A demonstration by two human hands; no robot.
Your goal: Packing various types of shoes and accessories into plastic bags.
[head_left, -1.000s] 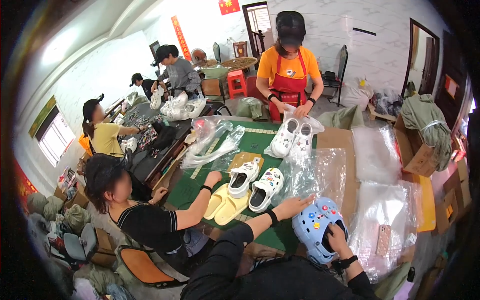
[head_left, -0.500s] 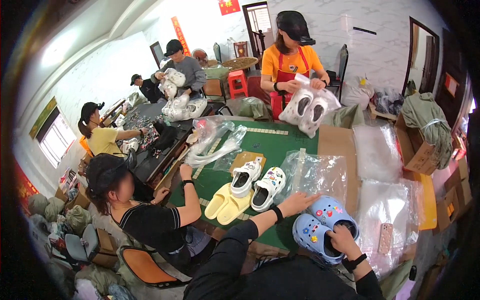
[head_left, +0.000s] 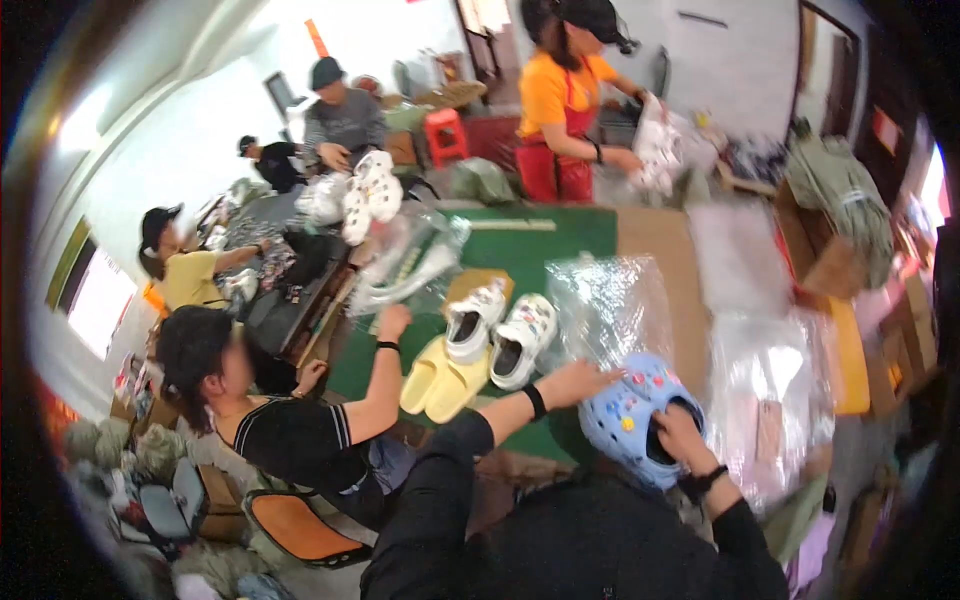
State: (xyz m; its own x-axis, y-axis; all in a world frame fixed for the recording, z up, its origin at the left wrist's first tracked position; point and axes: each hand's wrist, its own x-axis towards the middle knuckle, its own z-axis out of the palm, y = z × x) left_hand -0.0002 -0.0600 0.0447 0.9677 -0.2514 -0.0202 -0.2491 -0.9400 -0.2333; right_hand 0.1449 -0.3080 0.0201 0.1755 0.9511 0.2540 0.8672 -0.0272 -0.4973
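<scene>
Light blue clog (head_left: 630, 415) with coloured charms sits in our right hand (head_left: 675, 435), grip clamped on it with the fingers curled into the shoe opening, low over the near edge of the worktop (head_left: 560, 235). Left hand (head_left: 580, 380) lies just left of that grip, fingers together and flat, touching the clog's toe, clamped on nothing. Clear plastic bag (head_left: 610, 305) lies just beyond both hands. Further left of the grip: white clog pair (head_left: 500, 325), then a yellow pair (head_left: 440, 375), near a seated person's hand (head_left: 393, 320).
</scene>
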